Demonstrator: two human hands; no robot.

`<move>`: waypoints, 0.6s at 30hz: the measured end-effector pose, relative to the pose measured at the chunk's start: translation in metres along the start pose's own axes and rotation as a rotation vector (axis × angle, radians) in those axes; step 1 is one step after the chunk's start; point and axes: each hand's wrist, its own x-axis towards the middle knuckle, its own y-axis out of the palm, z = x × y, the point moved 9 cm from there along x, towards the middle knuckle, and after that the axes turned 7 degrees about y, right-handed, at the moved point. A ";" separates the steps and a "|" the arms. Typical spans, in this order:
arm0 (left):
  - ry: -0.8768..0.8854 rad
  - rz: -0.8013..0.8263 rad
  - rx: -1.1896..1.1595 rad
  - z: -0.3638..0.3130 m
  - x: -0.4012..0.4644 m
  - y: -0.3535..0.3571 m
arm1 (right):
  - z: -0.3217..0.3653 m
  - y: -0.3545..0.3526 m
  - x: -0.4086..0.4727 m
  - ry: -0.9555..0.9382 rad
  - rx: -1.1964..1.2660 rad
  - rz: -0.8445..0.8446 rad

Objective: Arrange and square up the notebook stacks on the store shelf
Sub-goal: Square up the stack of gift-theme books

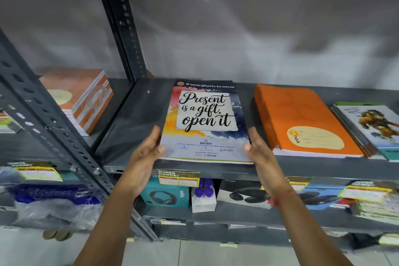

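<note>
a stack of notebooks (206, 121) with a painted cover reading "present is a gift, open it" lies flat on the dark grey shelf (138, 114), its near edge almost flush with the shelf's front lip. the left hand (146, 153) presses against the stack's near left corner, thumb tip on the cover edge and fingers cupped along the side. the right hand (259, 149) does the same at the near right corner, thumb on the cover, palm facing inward. so each hand's grip is half curled and pressed flat against a side of the stack, the two squeezing it between them; neither is closed around anything. a red thread (282, 197) circles the right wrist.

just beside the stack on the right sits a pile of orange notebooks (302, 119), its covers fanned slightly out of line. next to that, at the right edge, lies another stack with a cartoon figure on the cover (371, 125). beyond the upright post (121, 26) on the left, a wrapped bundle of orange and white notebooks (79, 97) rests on the neighbouring shelf. below, boxes showing headphones (165, 193) stand behind yellow price tags (179, 179).
</note>
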 end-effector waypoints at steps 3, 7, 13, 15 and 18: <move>-0.017 0.049 -0.031 0.010 -0.007 0.000 | -0.007 0.001 -0.009 0.023 -0.053 0.096; -0.014 0.017 -0.018 0.013 -0.005 -0.004 | -0.007 0.000 -0.006 0.036 -0.064 0.055; 0.008 -0.078 0.021 0.017 -0.003 -0.008 | -0.005 -0.003 -0.004 0.025 -0.091 -0.016; 0.013 -0.094 0.011 0.017 -0.003 -0.007 | -0.007 -0.005 -0.004 0.036 -0.081 -0.016; 0.015 -0.088 -0.006 0.017 -0.004 -0.009 | -0.012 -0.010 -0.005 0.057 -0.078 -0.009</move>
